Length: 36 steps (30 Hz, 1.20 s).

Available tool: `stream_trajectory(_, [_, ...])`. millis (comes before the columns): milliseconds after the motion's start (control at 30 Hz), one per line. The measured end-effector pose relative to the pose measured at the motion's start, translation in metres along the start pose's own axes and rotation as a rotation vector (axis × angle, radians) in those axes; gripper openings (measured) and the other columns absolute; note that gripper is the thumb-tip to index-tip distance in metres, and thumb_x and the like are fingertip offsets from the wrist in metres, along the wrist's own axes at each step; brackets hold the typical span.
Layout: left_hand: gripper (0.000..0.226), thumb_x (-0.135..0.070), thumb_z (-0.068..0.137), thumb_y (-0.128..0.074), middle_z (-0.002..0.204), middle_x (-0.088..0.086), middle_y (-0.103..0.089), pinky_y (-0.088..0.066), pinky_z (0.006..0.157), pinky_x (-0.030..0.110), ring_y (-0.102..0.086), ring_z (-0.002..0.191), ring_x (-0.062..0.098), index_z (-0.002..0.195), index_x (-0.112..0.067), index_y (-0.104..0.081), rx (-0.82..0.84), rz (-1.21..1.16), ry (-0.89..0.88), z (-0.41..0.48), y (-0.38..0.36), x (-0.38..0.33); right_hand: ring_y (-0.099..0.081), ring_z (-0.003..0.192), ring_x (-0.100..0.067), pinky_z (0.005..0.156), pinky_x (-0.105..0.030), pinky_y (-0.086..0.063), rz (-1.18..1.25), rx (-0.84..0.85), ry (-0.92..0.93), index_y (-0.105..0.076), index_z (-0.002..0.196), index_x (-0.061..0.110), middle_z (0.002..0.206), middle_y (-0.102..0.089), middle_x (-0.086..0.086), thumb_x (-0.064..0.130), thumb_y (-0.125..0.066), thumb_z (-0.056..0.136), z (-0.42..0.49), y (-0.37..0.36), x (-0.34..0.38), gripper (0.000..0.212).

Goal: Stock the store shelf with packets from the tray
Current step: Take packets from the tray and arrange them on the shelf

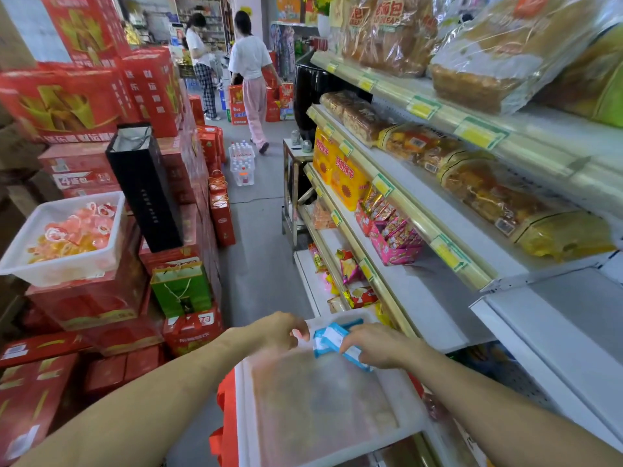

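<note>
A white translucent tray (323, 409) sits low in front of me, resting against the shelf edge, its bottom mostly bare. At its far end lie blue and white packets (332, 338). My right hand (374, 345) grips these packets from the right side. My left hand (286, 330) hovers at the tray's far left corner, fingers curled, blurred; whether it touches a packet is unclear. The store shelf (424, 298) stands to the right, with a bare white stretch just beyond my right hand.
Bread and snack bags fill the upper shelves (472, 183). Red gift boxes (101, 102) are stacked on the left, with a second white tray of pink sweets (64, 237) on top. Two people (251, 79) stand far down the aisle near bottled water (242, 163).
</note>
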<state>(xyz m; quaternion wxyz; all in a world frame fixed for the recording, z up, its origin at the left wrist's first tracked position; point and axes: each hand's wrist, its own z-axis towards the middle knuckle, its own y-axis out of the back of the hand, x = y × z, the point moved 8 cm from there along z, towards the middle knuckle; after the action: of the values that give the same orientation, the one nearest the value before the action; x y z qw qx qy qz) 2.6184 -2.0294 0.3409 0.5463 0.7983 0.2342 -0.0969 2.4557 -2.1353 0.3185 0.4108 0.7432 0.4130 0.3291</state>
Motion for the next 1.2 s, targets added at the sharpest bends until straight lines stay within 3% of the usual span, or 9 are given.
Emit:
stream_trajectory(133, [0.045,-0.005,0.095,-0.052,0.139,0.001,-0.063,-0.047,0.099,0.028,-0.06,0.124,0.022,0.133,-0.024,-0.067,0.024,0.034,-0.012,0.02,-0.003,-0.014,-0.056,0.122,-0.017,0.084,-0.026,-0.048,0.096,-0.069,-0.025,-0.065,0.13,0.047,0.147,-0.054,0.006,0.011,-0.061,0.089,-0.016,0.021,-0.014,0.055])
stream_trajectory(333, [0.046,-0.005,0.092,-0.054,0.14,0.001,-0.059,-0.049,0.099,0.035,-0.058,0.123,0.023,0.129,-0.026,-0.069,-0.004,0.113,-0.085,0.043,-0.014,-0.045,-0.053,0.108,-0.009,0.083,-0.027,-0.042,0.139,-0.132,-0.09,-0.067,0.125,0.048,0.123,-0.062,0.01,0.015,-0.065,0.081,-0.054,0.045,-0.046,0.055])
stream_trajectory(467, [0.047,-0.01,0.092,-0.054,0.147,-0.004,-0.056,-0.048,0.103,0.034,-0.058,0.127,0.022,0.134,-0.029,-0.064,-0.021,0.164,-0.071,0.052,-0.021,-0.055,-0.049,0.105,-0.002,0.085,-0.024,-0.041,0.188,-0.164,-0.158,-0.066,0.124,0.049,0.128,-0.063,0.016,0.018,-0.066,0.079,-0.082,0.051,-0.065,0.055])
stream_trajectory(633, [0.042,-0.019,0.095,-0.059,0.138,-0.001,-0.062,-0.05,0.099,0.029,-0.064,0.121,0.022,0.134,-0.034,-0.063,-0.085,0.19,0.009,0.058,-0.034,-0.067,-0.054,0.113,-0.009,0.093,-0.027,-0.044,0.215,-0.167,-0.201,-0.069,0.124,0.043,0.126,-0.064,0.01,0.017,-0.067,0.081,-0.11,0.047,-0.082,0.051])
stream_trajectory(767, [0.042,-0.014,0.095,-0.06,0.135,0.001,-0.06,-0.051,0.095,0.026,-0.065,0.114,0.022,0.132,-0.032,-0.065,-0.14,0.174,0.002,0.062,-0.037,-0.073,-0.052,0.102,-0.005,0.081,-0.018,-0.041,0.272,-0.174,-0.224,-0.071,0.123,0.043,0.125,-0.061,0.006,0.015,-0.068,0.084,-0.122,0.041,-0.087,0.048])
stream_trajectory(833, [0.042,-0.012,0.095,-0.061,0.136,0.002,-0.058,-0.051,0.099,0.029,-0.063,0.115,0.023,0.132,-0.032,-0.067,-0.153,0.189,-0.031,0.064,-0.038,-0.077,-0.052,0.104,-0.004,0.078,-0.013,-0.042,0.31,-0.173,-0.228,-0.07,0.123,0.043,0.127,-0.058,0.008,0.015,-0.068,0.087,-0.126,0.036,-0.088,0.046])
stream_trajectory(933, [0.043,-0.013,0.096,-0.063,0.136,0.002,-0.056,-0.048,0.107,0.035,-0.056,0.12,0.026,0.132,-0.036,-0.068,-0.173,0.251,-0.063,0.066,-0.039,-0.08,-0.056,0.111,-0.005,0.079,-0.015,-0.052,0.37,-0.159,-0.244,-0.07,0.123,0.046,0.131,-0.054,0.011,0.016,-0.067,0.092,-0.131,0.028,-0.087,0.043])
stream_trajectory(1067, [0.041,-0.018,0.096,-0.069,0.135,-0.001,-0.054,-0.042,0.112,0.037,-0.049,0.123,0.025,0.133,-0.036,-0.068,-0.206,0.341,-0.106,0.07,-0.046,-0.084,-0.06,0.095,0.001,0.06,-0.01,-0.051,0.415,-0.15,-0.249,-0.069,0.12,0.048,0.124,-0.053,0.016,0.017,-0.067,0.092,-0.135,0.02,-0.08,0.042])
stream_trajectory(1200, [0.038,-0.018,0.097,-0.066,0.137,0.002,-0.049,-0.044,0.113,0.035,-0.053,0.123,0.025,0.132,-0.033,-0.068,-0.207,0.345,-0.105,0.074,-0.053,-0.086,-0.058,0.111,-0.007,0.084,-0.023,-0.059,0.395,-0.145,-0.24,-0.069,0.124,0.046,0.138,-0.053,0.009,0.018,-0.067,0.093,-0.136,0.018,-0.071,0.042])
